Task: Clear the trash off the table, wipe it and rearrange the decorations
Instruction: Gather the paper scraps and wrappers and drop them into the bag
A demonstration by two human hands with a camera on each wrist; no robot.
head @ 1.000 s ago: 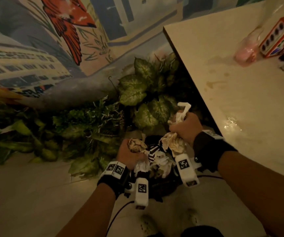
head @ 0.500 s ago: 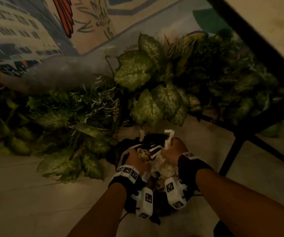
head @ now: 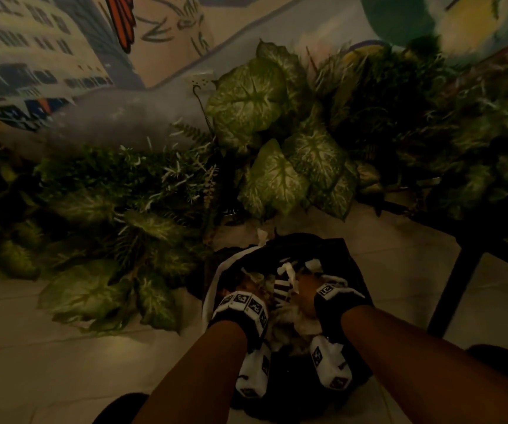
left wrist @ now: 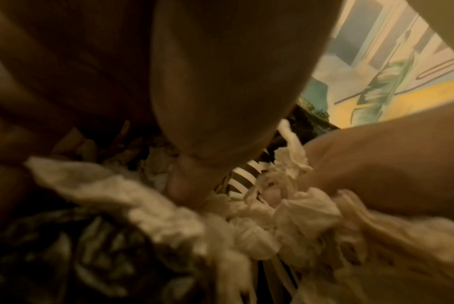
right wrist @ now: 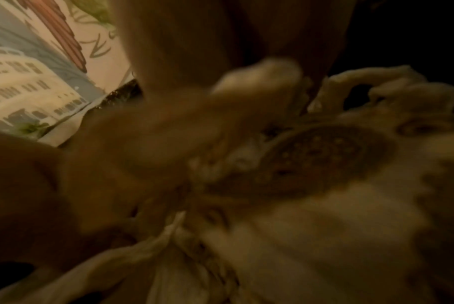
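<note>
A bin lined with a black bag [head: 343,261] stands on the floor in front of me, full of crumpled white napkins [head: 295,322] and a striped wrapper [head: 281,292]. Both hands are down inside it. My left hand [head: 246,290] has its thumb [left wrist: 189,185] pushed into a wad of napkins [left wrist: 132,197], with its curled fingers in shadow. My right hand [head: 306,296] grips another wad of napkins [left wrist: 298,205] beside the striped wrapper [left wrist: 242,179]. The right wrist view is blurred and shows napkins [right wrist: 324,236] and a round brown dotted piece [right wrist: 319,162].
Leafy artificial plants [head: 265,142] crowd the floor behind and left of the bin, against a painted wall [head: 63,56]. A black table leg [head: 457,276] slants down at the right. My shoes [head: 118,408] show at the bottom on pale floor tiles [head: 32,347].
I have bent lower, so the tabletop has gone out of view. Both hands went from above the bin down into it with the napkins.
</note>
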